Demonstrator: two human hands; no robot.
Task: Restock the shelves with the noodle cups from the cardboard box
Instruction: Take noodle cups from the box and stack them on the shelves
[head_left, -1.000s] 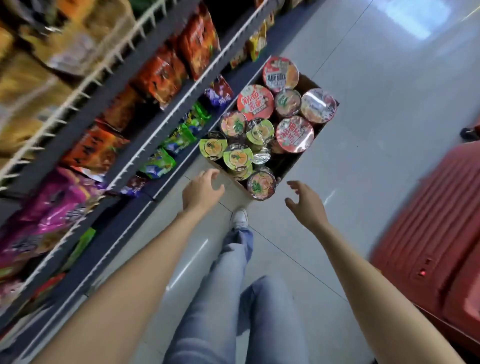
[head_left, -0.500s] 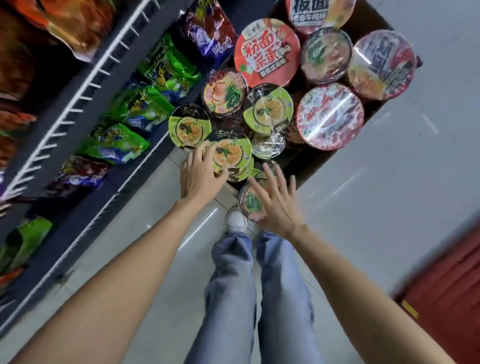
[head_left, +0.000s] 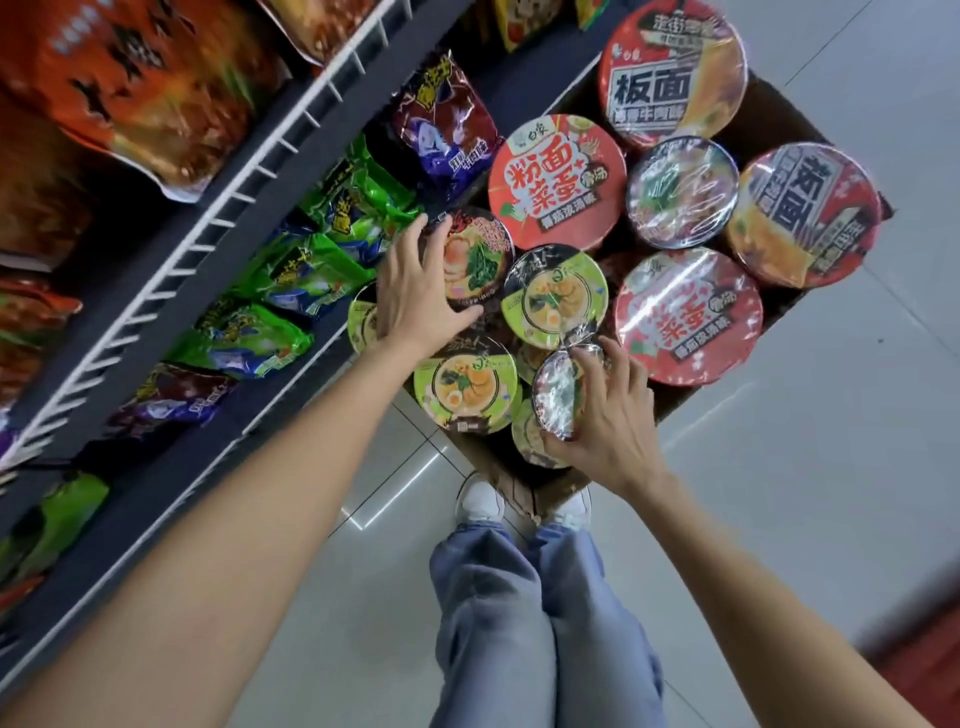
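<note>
Your left hand (head_left: 415, 291) grips a dark-lidded round noodle cup (head_left: 475, 260), your right hand (head_left: 605, 415) a shiny film-wrapped cup (head_left: 558, 392), both inside the full brown cardboard box (head_left: 524, 488); nearly everything remains unshelved.

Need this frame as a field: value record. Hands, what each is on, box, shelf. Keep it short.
left hand: fingers curled round the dark-lidded cup, gripping its rim
right hand: grips a small clear-wrapped cup at the box's near end
cardboard box: on the floor by the shelf, full of noodle cups
large red-lidded cups: far part of box
green-lidded cups: near part, between the hands
shelf: left of box, holds bagged noodles
</note>
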